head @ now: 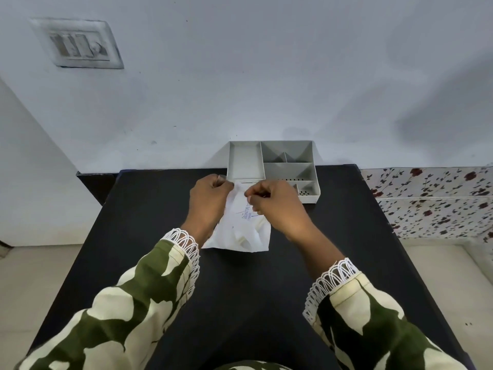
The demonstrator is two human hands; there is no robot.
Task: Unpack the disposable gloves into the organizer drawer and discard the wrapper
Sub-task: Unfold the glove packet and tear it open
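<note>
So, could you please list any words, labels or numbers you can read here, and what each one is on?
Glove wrapper: a few lines of blue print run up its face between the left hand and right hand; too blurred and tilted to read.
Organizer drawer: no text visible.
Wall switch plate: no readable markings.

A black table [240,303] is seen, with a pale grey organizer [245,161] at its far edge. A white wrapper [240,236] printed with blue lettering is shown near the middle. The sleeves [128,311] are patterned olive green and cream, trimmed with white lace. A white cloth with dark red flowers [432,198] is seen at the right.
</note>
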